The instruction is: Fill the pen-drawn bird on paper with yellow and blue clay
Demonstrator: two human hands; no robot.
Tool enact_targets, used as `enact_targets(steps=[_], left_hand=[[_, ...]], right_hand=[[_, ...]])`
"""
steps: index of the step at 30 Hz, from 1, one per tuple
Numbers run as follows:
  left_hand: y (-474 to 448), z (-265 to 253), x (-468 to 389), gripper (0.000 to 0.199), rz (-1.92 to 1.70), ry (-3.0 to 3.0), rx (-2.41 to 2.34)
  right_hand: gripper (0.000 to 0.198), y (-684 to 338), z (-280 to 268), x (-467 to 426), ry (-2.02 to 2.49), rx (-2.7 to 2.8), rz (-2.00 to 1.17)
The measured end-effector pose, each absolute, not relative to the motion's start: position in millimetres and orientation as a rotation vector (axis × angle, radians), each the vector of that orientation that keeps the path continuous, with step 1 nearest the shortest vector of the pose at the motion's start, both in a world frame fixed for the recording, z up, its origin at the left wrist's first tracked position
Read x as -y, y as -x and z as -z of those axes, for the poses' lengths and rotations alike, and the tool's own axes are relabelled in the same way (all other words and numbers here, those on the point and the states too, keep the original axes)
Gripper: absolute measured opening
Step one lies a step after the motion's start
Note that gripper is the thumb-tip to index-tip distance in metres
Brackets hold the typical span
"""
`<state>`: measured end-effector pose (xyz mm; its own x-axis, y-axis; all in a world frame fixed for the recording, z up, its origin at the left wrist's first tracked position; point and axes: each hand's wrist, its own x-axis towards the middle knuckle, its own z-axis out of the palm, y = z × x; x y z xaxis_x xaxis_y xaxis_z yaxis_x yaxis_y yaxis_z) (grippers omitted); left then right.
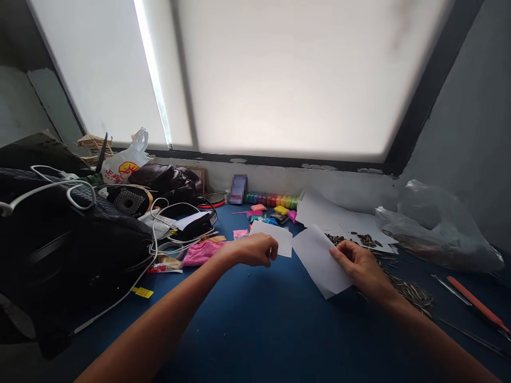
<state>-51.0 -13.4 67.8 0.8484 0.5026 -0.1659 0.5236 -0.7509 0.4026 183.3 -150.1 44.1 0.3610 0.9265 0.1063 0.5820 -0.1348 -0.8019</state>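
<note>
My right hand [357,263] pinches a white sheet of paper [321,263] between thumb and fingers, tilted above the blue table. The fingers of my left hand [257,250] are curled down and closed over the tabletop; whatever they may hold is too small or hidden to make out. Just beyond my left hand lies a smaller white paper [281,236]. Behind and under my right hand are dark striped seeds [367,240], which look like sunflower seeds, partly on white sheets [327,213]. More of them are heaped [411,292] beside my right wrist.
Colourful clay packs [281,210] and a row of coloured tubs [275,200] stand at the back. A black bag [99,255], white cables and a pink cloth [202,252] crowd the left. To the right are a plastic bag [443,234] and orange-handled tweezers [477,303].
</note>
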Motion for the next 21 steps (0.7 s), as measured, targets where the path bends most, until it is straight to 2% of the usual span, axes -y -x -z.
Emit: enact_targets(steps=[3, 5, 8, 13, 15, 18, 21], left_hand=[[78, -82, 15, 0.002, 0.209, -2.507, -0.77], [91, -88, 16, 0.014, 0.181, -2.48, -0.836], [91, -91, 17, 0.025, -0.127, -2.457, -0.927], [44, -77, 24, 0.064, -0.413, -2.18, -0.777], [24, -65, 29, 0.058, -0.421, -1.843, -0.669], [8, -45, 36, 0.034, -0.375, -1.796, -0.688], [7, -31, 40, 0.024, -0.266, -1.805, -0.741]], right_hand=[[0.026, -185, -44, 150, 1.802, 1.323, -0.592], [0.026, -185, -44, 151, 1.778, 1.319, -0.631], [0.029, -185, -43, 151, 1.72, 1.299, -0.701], [0.044, -176, -48, 152, 1.624, 1.321, -0.777], [0.048, -171, -51, 155, 1.623, 1.362, -0.777], [0.052, -166, -49, 163, 1.645, 1.376, -0.663], [0.053, -167, -36, 175, 1.672, 1.394, -0.536]])
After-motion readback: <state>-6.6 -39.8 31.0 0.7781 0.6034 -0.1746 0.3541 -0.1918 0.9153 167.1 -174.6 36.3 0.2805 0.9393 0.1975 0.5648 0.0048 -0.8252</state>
